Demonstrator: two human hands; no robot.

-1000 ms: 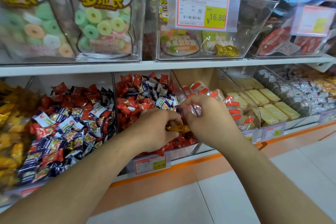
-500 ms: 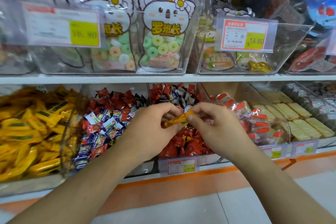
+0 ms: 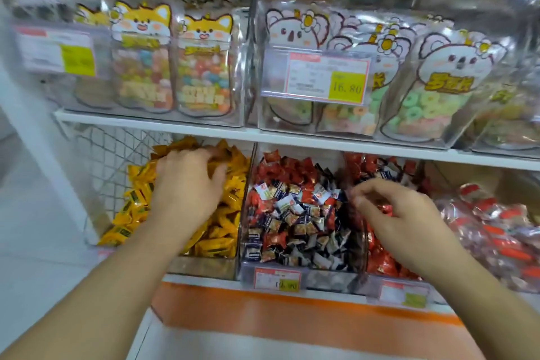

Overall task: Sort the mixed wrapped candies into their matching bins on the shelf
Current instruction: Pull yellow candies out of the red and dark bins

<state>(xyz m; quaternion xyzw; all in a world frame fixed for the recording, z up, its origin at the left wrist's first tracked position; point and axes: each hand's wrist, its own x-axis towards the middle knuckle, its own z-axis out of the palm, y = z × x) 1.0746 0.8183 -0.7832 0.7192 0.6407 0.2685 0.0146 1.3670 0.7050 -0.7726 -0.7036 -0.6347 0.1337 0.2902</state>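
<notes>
Shop shelving (image 3: 292,137) carries clear bins on two tiers. Left hand (image 3: 190,184) rests palm-down in the yellow candy bin (image 3: 201,267), fingers curled into the yellow wrapped candies (image 3: 222,231); whether it holds one cannot be told. Judged: a stray is being returned there. Right hand (image 3: 400,213) hovers loosely curled over the red candy bin (image 3: 388,280), apparently empty, beside the mixed red-and-navy candies (image 3: 295,213). Bagged ring gummies (image 3: 420,108) stand above.
</notes>
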